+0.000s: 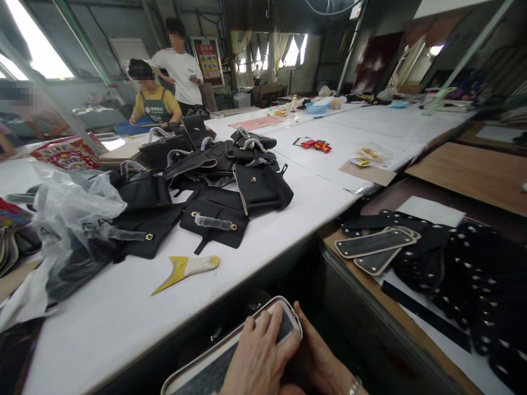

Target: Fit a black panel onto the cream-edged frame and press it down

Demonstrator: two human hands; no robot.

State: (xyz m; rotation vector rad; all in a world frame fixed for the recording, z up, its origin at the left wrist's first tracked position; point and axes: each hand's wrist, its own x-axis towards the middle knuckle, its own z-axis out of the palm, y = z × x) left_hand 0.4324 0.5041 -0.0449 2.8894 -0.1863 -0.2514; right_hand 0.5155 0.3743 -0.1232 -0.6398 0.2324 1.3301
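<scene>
Both of my hands hold a flat grey panel with a cream rim (214, 359) at the bottom of the view. My left hand (257, 356) lies on top of its rounded end with the fingers pressed flat. My right hand (319, 356) cups the same end from beneath and the right. On the white table (288, 236) ahead lies a yellow and white wedge-shaped tool (185, 270). Behind it is a heap of black leather bags and flaps with gold clasps (214, 181).
Crumpled clear plastic bags (69, 219) cover black pieces at the left. A lower wooden bench (370, 285) at the right carries similar rimmed panels (374, 242) and studded black straps (473, 274). Two people work at the far left end of the table.
</scene>
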